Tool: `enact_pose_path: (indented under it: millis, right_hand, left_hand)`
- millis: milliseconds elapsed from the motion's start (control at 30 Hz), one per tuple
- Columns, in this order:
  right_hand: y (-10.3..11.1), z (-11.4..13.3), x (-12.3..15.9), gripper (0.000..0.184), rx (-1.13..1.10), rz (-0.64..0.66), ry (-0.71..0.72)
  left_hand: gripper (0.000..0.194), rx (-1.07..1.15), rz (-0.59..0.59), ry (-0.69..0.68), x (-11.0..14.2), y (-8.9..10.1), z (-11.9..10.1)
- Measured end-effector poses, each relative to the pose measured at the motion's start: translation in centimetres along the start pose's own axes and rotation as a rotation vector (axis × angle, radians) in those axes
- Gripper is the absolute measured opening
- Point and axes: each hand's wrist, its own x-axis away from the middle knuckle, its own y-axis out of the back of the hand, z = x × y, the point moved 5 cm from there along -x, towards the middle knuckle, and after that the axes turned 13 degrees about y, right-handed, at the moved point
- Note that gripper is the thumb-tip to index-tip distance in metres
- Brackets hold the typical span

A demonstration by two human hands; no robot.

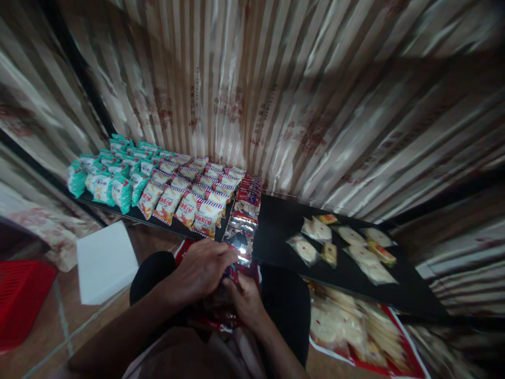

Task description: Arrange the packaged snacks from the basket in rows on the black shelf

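Observation:
My left hand [203, 268] is bent with its fingers curled, over my lap at the front edge of the black shelf [276, 231]. Close beside it, my right hand [246, 302] is closed, thumb pointing up. Between them a small dark red and blue snack packet [231, 273] shows in part, with both hands gripping it. Below them, a shiny red bag [221, 316] lies in my lap, partly hidden by my arms. Just beyond my hands, a row of shiny red and dark snack packets [244, 210] runs back along the shelf.
Orange-and-white snack packets [185, 205] and teal packets [100, 184] stand in rows at the left. Round flat crackers [353, 237] in clear wrappers lie at the right. A red-edged bag [355, 326], white box [104, 263] and red basket [23, 300] sit lower down. Curtains [236, 79] hang behind.

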Motion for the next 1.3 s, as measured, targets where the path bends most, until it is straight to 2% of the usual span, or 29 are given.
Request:
enact_pose_path:
  millis: [67, 167, 267, 333, 433, 500, 567, 667, 767, 933, 1000, 1133, 1300]
  right_hand:
    - [0.9, -1.1, 0.0, 0.037, -0.011, -0.108, -0.107]
    - [3.0, -2.4, -0.7, 0.036, -0.112, -0.329, -0.259]
    - [5.2, -3.1, -2.2, 0.037, -0.344, -0.592, -0.390]
    - [6.3, -3.5, -3.6, 0.039, -0.491, -0.710, -0.427]
    - [7.6, -4.2, -5.5, 0.042, -0.559, -0.791, -0.428]
    - [8.2, -5.1, -6.4, 0.043, -0.530, -0.806, -0.419]
    - [8.8, -6.3, -7.0, 0.044, -0.478, -0.810, -0.417]
    - [9.6, -8.1, -7.5, 0.045, -0.343, -0.787, -0.416]
    - [10.4, -9.3, -8.2, 0.042, -0.120, -0.703, -0.391]
    - [11.6, -10.1, -9.3, 0.037, 0.440, -0.548, -0.293]
    - [11.6, -10.4, -9.7, 0.038, 0.601, -0.502, -0.270]
    - [11.3, -11.1, -10.2, 0.040, 0.775, -0.469, -0.222]
    - [11.0, -12.2, -10.4, 0.041, 0.835, -0.434, -0.236]
  left_hand:
    - [0.030, 0.070, -0.099, -0.005, -0.6, 0.7, -0.1]
    - [0.040, 0.201, -0.313, 0.050, -1.3, 1.2, 1.0]
    - [0.045, 0.378, -0.408, 0.193, -1.7, -0.4, 2.8]
    - [0.051, 0.577, -0.342, 0.314, -2.2, -2.8, 3.9]
    - [0.059, 0.958, -0.065, 0.488, -3.1, -7.3, 4.2]
    - [0.059, 1.133, 0.066, 0.573, -3.7, -9.5, 3.7]
    - [0.054, 1.227, 0.105, 0.628, -4.3, -10.4, 3.1]
    - [0.039, 1.303, 0.068, 0.685, -5.3, -10.5, 2.7]
    - [0.031, 1.347, 0.030, 0.728, -6.1, -10.4, 2.8]
    - [0.033, 1.376, 0.006, 0.768, -7.1, -11.4, 3.7]
    - [0.034, 1.379, 0.002, 0.770, -7.4, -11.9, 4.0]
    - [0.038, 1.381, 0.009, 0.803, -7.9, -12.8, 4.7]
    - [0.038, 1.405, -0.005, 0.858, -8.4, -13.2, 5.1]
